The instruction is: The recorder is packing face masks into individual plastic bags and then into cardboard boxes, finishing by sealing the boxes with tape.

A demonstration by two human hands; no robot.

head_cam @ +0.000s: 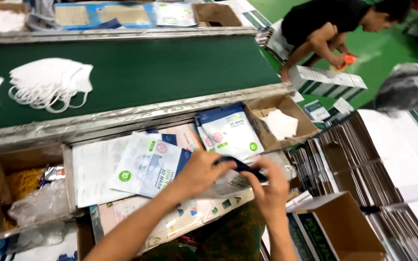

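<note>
Both hands meet on one pouch (240, 166), dark blue top edge, held just above the worktop (122, 121) clutter. Left hand (201, 171) comes in from lower left, fingers clamped on the pouch's left end, thumb on top. Right hand (269, 186) comes up from below-right, fingers pinched on the right end. Pouch long axis runs left-right w/ slight drop to the right, so it spans btw the two hands; neither is clearly nearer, both touching. Pouch body below the dark edge is clear/white, partly hidden by the right hand, can't tell if it's filled.

Just left of the hands: loose printed pouches (146, 166) lying flat, overlapping. Behind them a small carton (279, 123) w/ white masks inside. Further back a green belt (136, 72) w/ a mask stack (49, 79), well apart from the hands. Another person (330, 29) bends over boxes top right, not near the pouch.
</note>
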